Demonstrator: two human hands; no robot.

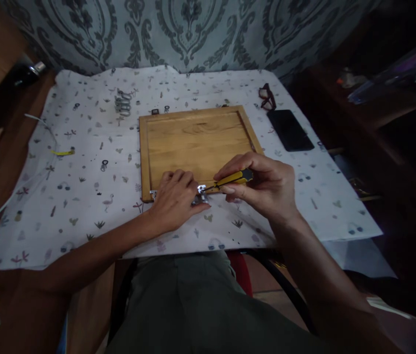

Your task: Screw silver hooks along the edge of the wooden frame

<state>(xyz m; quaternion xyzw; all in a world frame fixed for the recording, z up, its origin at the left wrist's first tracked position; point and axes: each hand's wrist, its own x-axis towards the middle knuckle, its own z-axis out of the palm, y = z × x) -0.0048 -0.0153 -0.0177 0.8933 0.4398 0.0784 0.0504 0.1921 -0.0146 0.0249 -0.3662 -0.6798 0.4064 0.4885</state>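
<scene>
- Gripping the screwdriver (235, 178) between thumb and fingers, your right hand (266, 184) holds it at a low slant, its tip at the fitting (202, 189); that shallow angle could let the tip slip out and scratch metal or wood.
- Your left hand (174, 199) lies over the near edge of the panel (196, 142), fingers bent, thumb stretched out beside the fitting; a slip leftward could jab it.
- The panel lies flat on the cloth (82, 191) in front of you; if your left hand bears down too lightly, sideways force could slide it or ruck the cloth.
- You cannot be sure of the contact: the tip is too small and dim to tell whether it sits in a screw.
- Your left hand hides part of the near edge, so whether it pinches the fitting or merely presses, I cannot tell.
- More metal (152, 195) shows left of your knuckles; whether it joins the fitting is hidden.
</scene>
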